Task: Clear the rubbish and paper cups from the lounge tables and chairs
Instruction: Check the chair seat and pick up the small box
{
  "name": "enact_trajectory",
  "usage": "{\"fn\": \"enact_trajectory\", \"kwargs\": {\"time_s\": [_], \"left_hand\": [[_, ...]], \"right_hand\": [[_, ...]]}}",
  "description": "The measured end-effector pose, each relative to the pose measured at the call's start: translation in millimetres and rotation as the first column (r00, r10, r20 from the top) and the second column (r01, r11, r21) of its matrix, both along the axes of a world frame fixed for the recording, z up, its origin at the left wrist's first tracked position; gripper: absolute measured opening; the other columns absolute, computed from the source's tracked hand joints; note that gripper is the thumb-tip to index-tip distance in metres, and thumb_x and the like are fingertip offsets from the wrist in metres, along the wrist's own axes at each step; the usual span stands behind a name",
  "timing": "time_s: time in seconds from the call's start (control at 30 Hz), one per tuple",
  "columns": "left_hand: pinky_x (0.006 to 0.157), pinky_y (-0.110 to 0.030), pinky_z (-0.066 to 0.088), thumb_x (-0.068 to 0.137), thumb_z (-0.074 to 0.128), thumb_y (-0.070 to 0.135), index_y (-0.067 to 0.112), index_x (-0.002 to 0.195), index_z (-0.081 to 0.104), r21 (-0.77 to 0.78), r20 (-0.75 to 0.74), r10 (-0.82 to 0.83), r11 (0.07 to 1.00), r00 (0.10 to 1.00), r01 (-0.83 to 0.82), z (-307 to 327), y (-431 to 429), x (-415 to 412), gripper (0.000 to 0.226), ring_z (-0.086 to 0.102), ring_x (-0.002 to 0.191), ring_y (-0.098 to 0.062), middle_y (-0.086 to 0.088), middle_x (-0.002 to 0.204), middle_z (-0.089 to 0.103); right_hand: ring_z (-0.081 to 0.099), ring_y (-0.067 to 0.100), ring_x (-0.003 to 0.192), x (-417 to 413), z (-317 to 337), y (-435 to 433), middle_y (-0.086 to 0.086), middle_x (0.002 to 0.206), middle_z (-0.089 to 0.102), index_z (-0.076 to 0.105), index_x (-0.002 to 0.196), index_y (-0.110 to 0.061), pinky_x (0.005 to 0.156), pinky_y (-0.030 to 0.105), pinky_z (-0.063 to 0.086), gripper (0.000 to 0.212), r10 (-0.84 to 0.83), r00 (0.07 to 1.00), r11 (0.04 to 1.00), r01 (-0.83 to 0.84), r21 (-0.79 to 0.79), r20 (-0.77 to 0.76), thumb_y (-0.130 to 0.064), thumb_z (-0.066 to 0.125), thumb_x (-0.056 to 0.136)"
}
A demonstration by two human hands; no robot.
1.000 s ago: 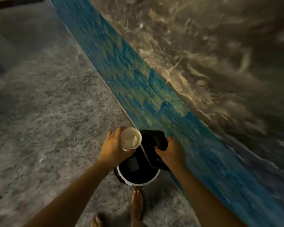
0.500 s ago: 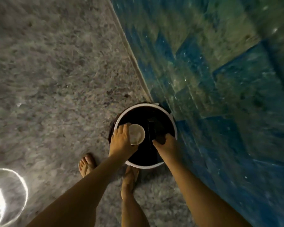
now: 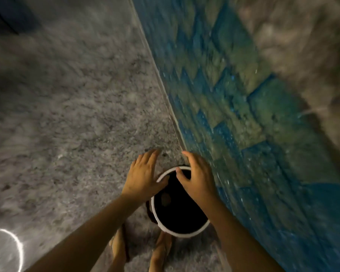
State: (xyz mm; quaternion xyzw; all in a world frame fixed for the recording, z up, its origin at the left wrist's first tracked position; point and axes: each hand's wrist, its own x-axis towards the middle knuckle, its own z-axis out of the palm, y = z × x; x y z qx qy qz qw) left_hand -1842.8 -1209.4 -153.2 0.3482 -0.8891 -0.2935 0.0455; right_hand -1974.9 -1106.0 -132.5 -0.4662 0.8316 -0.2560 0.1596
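A round bin with a white rim (image 3: 182, 234) and a dark inside stands on the floor against the wall, just ahead of my feet. A dim pale shape, perhaps the paper cup (image 3: 165, 197), lies down inside it. My left hand (image 3: 145, 176) hovers over the bin's left rim with fingers straight and nothing in it. My right hand (image 3: 197, 176) is above the bin's far right rim, fingers relaxed and spread, also holding nothing.
Grey speckled stone floor (image 3: 67, 124) stretches to the left. A blue and green tiled wall (image 3: 234, 114) rises at the right, close to the bin. My bare feet (image 3: 159, 250) stand just behind the bin. A bright ring of light (image 3: 12, 240) shows at bottom left.
My left hand has let go of the paper cup, which is now down in the bin. My right hand has released the dark thing it held at the bin. Both hands have lifted away.
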Motion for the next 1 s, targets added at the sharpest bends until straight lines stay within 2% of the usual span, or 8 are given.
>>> {"fn": "enact_trajectory", "kwargs": {"time_s": [0.1, 0.23, 0.37, 0.5, 0.63, 0.77, 0.9, 1.0], "left_hand": [[0.102, -0.039, 0.035, 0.075, 0.063, 0.046, 0.015, 0.138, 0.034, -0.083, -0.11, 0.061, 0.994, 0.992, -0.07, 80.5, -32.1, 17.6, 0.076, 0.039, 0.127, -0.026, -0.006, 0.141, 0.04], [0.101, -0.033, 0.033, 0.073, 0.059, 0.046, 0.011, 0.136, 0.038, -0.189, -0.217, 0.209, 0.949, 0.954, -0.251, 184.6, -69.7, 73.0, 0.075, 0.042, 0.124, -0.025, -0.008, 0.137, 0.045], [0.102, -0.033, 0.032, 0.077, 0.064, 0.043, 0.011, 0.135, 0.038, -0.298, -0.252, 0.34, 0.864, 0.906, -0.406, 269.5, -90.9, 158.1, 0.072, 0.041, 0.126, -0.025, -0.009, 0.137, 0.045], [0.106, -0.036, 0.033, 0.079, 0.059, 0.049, 0.016, 0.136, 0.037, -0.342, -0.308, 0.484, 0.747, 0.819, -0.57, 337.2, -82.2, 258.4, 0.069, 0.037, 0.129, -0.02, -0.004, 0.139, 0.042], [0.107, -0.032, 0.029, 0.074, 0.045, 0.06, 0.017, 0.135, 0.038, -0.378, -0.361, 0.606, 0.6, 0.709, -0.705, 389.4, -49.1, 373.7, 0.076, 0.035, 0.13, -0.018, -0.003, 0.139, 0.042], [0.105, -0.034, 0.03, 0.072, 0.038, 0.062, 0.015, 0.135, 0.039, -0.421, -0.395, 0.722, 0.407, 0.568, -0.811, 429.5, 9.8, 508.0, 0.078, 0.037, 0.128, -0.02, -0.004, 0.138, 0.045], [0.104, -0.035, 0.032, 0.07, 0.035, 0.064, 0.014, 0.133, 0.041, -0.458, -0.41, 0.818, 0.198, 0.404, -0.867, 460.6, 86.1, 645.4, 0.081, 0.041, 0.125, -0.022, -0.006, 0.134, 0.048], [0.101, -0.035, 0.035, 0.072, 0.043, 0.061, 0.011, 0.13, 0.046, -0.466, -0.446, 0.857, 0.022, 0.257, -0.884, 472.3, 155.2, 737.1, 0.076, 0.047, 0.12, -0.025, -0.009, 0.128, 0.053]], "right_hand": [[0.061, 0.033, 0.101, 5.6, 72.1, -46.5, 0.015, 0.112, 0.063, 0.059, 0.116, -0.003, 0.085, 0.042, 0.05, 0.043, 0.126, 0.988, 0.978, -0.138, -0.157, -0.084, -0.026, 0.062, 0.08], [0.062, 0.031, 0.098, 39.2, 163.4, -109.4, 0.014, 0.11, 0.064, 0.06, 0.113, -0.003, 0.085, 0.035, 0.044, 0.042, 0.271, 0.947, 0.894, -0.314, -0.319, -0.173, -0.032, 0.055, 0.083], [0.059, 0.033, 0.105, 106.8, 236.0, -156.2, 0.014, 0.116, 0.061, 0.058, 0.117, -0.002, 0.089, 0.04, 0.045, 0.043, 0.424, 0.878, 0.794, -0.478, -0.376, -0.222, -0.028, 0.06, 0.081], [0.057, 0.032, 0.11, 199.0, 299.7, -184.0, 0.015, 0.121, 0.059, 0.057, 0.12, -0.004, 0.092, 0.041, 0.041, 0.047, 0.585, 0.767, 0.647, -0.638, -0.418, -0.265, -0.028, 0.06, 0.08], [0.058, 0.033, 0.108, 310.9, 358.8, -196.9, 0.015, 0.12, 0.06, 0.06, 0.117, -0.006, 0.09, 0.041, 0.041, 0.05, 0.711, 0.617, 0.465, -0.773, -0.431, -0.339, -0.038, 0.055, 0.08], [0.053, 0.029, 0.116, 460.5, 406.3, -183.5, 0.011, 0.126, 0.056, 0.056, 0.123, -0.01, 0.095, 0.041, 0.038, 0.051, 0.816, 0.409, 0.238, -0.882, -0.408, -0.408, -0.041, 0.046, 0.083], [0.05, 0.026, 0.119, 631.7, 440.7, -139.8, 0.008, 0.128, 0.055, 0.054, 0.124, -0.011, 0.096, 0.037, 0.033, 0.053, 0.867, 0.215, -0.008, -0.897, -0.443, -0.45, -0.043, 0.04, 0.083], [0.047, 0.025, 0.12, 747.2, 453.4, -93.9, 0.006, 0.13, 0.053, 0.05, 0.127, -0.014, 0.095, 0.034, 0.029, 0.062, 0.891, 0.084, -0.147, -0.876, -0.46, -0.447, -0.05, 0.032, 0.08]]}}
